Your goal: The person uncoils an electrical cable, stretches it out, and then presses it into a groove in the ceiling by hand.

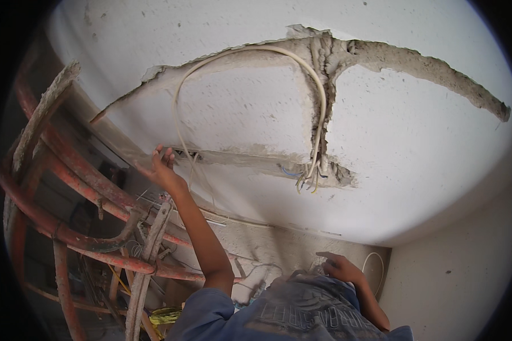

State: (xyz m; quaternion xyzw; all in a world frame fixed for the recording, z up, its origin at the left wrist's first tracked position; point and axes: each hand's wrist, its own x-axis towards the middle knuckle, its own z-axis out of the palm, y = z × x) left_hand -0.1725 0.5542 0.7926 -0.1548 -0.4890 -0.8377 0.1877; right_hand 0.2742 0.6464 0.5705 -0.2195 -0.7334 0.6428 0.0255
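My left hand (164,169) is raised at the left of the white wall, fingers apart and bent, with nothing visible in them. Close to it are a dark opening (188,154) in a plastered strip and the lower end of a cream cable (179,94). This cable arches up along the chiselled channel and comes down to the middle of the wall. There, several stripped wire ends (307,181), blue, yellow and pale, stick out of the broken plaster. Low in front of my body, my right hand (341,267) has its fingers stretched out, apparently holding nothing.
Rough grooves (426,65) run across the wall. At left stands a red metal scaffold frame (91,187) with mortar-crusted wooden pieces (151,244). A pale loop of cable (374,262) lies by the corner at lower right. Yellow material (165,316) lies below the frame.
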